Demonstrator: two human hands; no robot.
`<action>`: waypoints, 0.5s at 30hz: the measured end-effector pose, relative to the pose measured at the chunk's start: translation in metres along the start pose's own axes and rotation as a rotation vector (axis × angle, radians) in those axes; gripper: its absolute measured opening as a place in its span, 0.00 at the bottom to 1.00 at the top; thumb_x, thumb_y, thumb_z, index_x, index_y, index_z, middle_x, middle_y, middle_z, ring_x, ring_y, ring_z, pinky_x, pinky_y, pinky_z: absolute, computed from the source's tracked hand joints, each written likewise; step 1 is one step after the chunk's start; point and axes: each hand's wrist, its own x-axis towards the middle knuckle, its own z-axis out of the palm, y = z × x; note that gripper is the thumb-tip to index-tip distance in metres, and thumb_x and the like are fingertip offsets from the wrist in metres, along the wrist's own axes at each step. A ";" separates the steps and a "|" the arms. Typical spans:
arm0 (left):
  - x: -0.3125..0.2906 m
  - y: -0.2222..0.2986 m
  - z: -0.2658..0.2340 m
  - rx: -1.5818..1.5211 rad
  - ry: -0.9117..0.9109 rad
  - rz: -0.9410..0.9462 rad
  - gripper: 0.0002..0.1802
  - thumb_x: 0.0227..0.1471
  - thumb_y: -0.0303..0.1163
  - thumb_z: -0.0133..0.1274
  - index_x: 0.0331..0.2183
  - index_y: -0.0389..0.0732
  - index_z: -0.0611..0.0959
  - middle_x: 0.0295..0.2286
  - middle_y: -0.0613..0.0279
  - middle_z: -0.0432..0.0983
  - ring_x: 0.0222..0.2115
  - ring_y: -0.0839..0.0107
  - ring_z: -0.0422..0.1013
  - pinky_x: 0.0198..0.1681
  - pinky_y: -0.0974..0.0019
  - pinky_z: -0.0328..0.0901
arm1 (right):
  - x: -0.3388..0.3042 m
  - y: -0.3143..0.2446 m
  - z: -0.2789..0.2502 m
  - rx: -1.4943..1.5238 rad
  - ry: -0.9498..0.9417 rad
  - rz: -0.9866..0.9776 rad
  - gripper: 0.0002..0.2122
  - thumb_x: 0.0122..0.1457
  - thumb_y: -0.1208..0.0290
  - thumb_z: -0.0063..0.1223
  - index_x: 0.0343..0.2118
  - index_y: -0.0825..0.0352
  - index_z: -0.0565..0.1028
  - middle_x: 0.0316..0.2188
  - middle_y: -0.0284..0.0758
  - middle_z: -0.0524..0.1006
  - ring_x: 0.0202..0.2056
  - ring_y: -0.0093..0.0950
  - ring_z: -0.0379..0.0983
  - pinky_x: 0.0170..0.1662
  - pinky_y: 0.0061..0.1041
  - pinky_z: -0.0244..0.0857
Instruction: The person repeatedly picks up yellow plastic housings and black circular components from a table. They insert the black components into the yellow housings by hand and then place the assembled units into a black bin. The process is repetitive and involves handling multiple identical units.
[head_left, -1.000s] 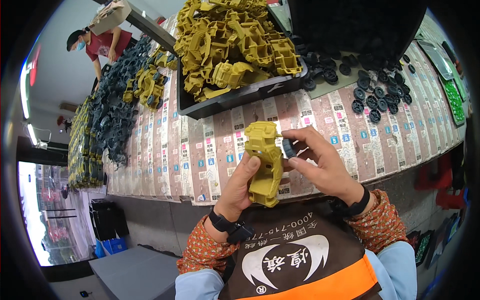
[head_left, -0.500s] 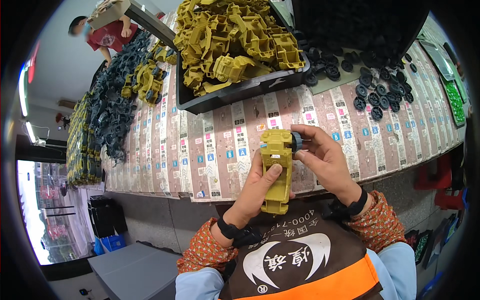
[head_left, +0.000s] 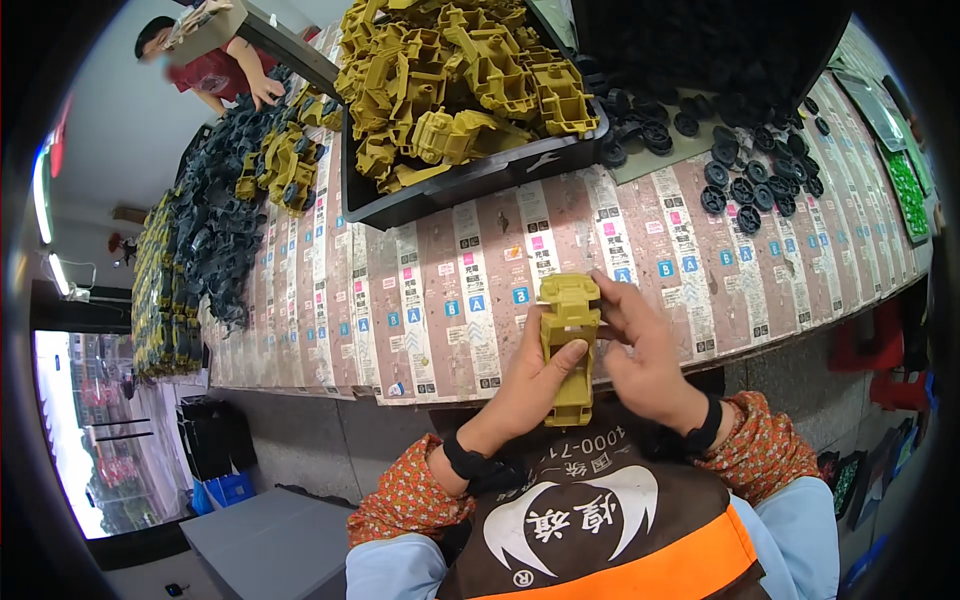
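A yellow-olive plastic toy car body (head_left: 571, 318) is held upright in front of my apron. My left hand (head_left: 532, 372) wraps its left side, with the thumb lying across the hollow lower part. My right hand (head_left: 645, 362) is curled against the upper right side of the body, slightly blurred. A dark bit shows beside its index finger. Any wheel there is mostly hidden by the fingers.
A black crate (head_left: 470, 180) heaped with yellow car bodies (head_left: 460, 80) stands on the table (head_left: 440, 270). Loose black wheels (head_left: 755, 185) lie to its right. Dark car parts (head_left: 220, 220) are piled at left, where another person (head_left: 215, 75) reaches in.
The car body has moved slightly right and down. My right fingers have closed in against its side, and the black wheel seen between them earlier is now mostly hidden.
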 end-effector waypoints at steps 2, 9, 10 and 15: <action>-0.002 -0.003 0.006 0.027 0.029 0.026 0.32 0.68 0.40 0.52 0.63 0.41 0.56 0.48 0.58 0.73 0.47 0.73 0.71 0.51 0.66 0.68 | -0.004 -0.002 0.002 -0.104 0.003 0.002 0.32 0.53 0.89 0.36 0.66 0.77 0.58 0.56 0.56 0.73 0.61 0.44 0.71 0.60 0.33 0.69; 0.008 0.006 0.010 -0.044 -0.020 0.014 0.31 0.68 0.41 0.53 0.63 0.42 0.58 0.47 0.58 0.73 0.45 0.72 0.73 0.49 0.64 0.71 | 0.001 -0.019 -0.016 -0.194 -0.019 0.032 0.32 0.52 0.81 0.45 0.64 0.77 0.59 0.52 0.58 0.76 0.59 0.48 0.73 0.58 0.36 0.71; 0.009 0.012 0.006 -0.135 -0.049 -0.078 0.31 0.67 0.41 0.53 0.62 0.42 0.59 0.46 0.58 0.73 0.43 0.70 0.75 0.47 0.63 0.73 | 0.011 -0.017 -0.030 -0.418 -0.017 0.050 0.26 0.54 0.78 0.46 0.60 0.73 0.67 0.44 0.53 0.81 0.51 0.49 0.79 0.52 0.37 0.73; 0.018 0.028 -0.006 -0.499 -0.067 -0.174 0.27 0.65 0.48 0.54 0.56 0.47 0.64 0.38 0.60 0.74 0.30 0.63 0.80 0.35 0.55 0.80 | 0.075 -0.031 -0.124 -1.225 0.285 -0.042 0.16 0.56 0.82 0.51 0.48 0.65 0.80 0.42 0.42 0.77 0.42 0.40 0.77 0.44 0.34 0.71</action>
